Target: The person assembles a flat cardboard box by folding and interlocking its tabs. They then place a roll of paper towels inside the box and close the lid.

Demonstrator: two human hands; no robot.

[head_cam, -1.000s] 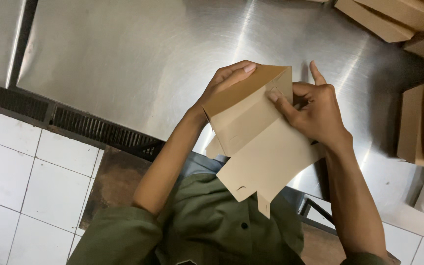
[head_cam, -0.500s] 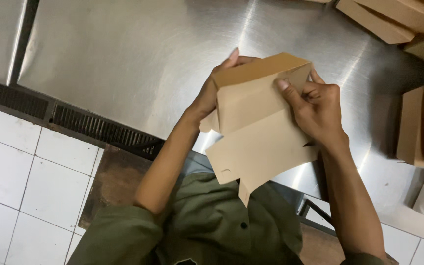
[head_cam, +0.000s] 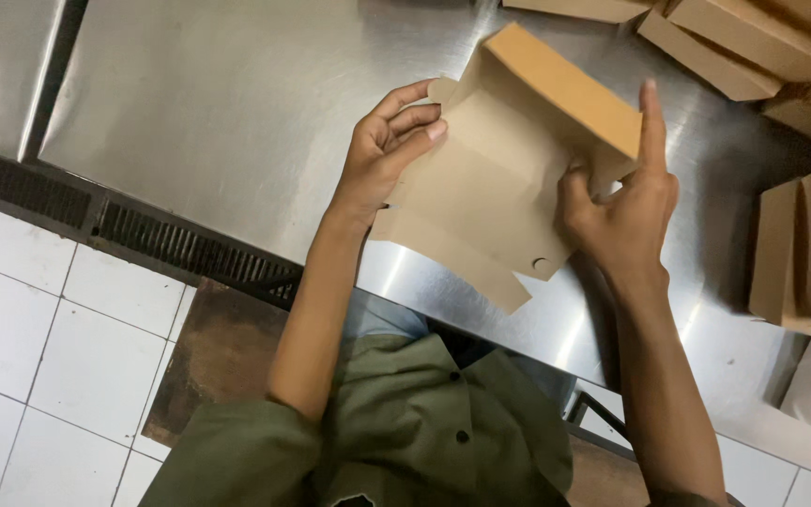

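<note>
A brown cardboard box blank [head_cam: 490, 188], partly folded, is held above a steel table [head_cam: 227, 103]. My left hand [head_cam: 389, 145] grips its left edge, fingers curled over the panel. On the right side my right hand [head_cam: 623, 202] holds the folded-up flap, with the index finger pointing straight up along it. One orange-brown wall of the box stands up at the top, and a long flap hangs down toward my body.
Folded brown boxes [head_cam: 753, 42] are stacked at the table's far right corner. Another upright box [head_cam: 809, 249] stands at the right edge. A dark floor drain grate [head_cam: 143, 239] runs along the table's near side over white tiles [head_cam: 39, 347].
The box blank has opened out and swung up and to the right. My right index finger now points up, and my left hand has shifted to the blank's left edge.
</note>
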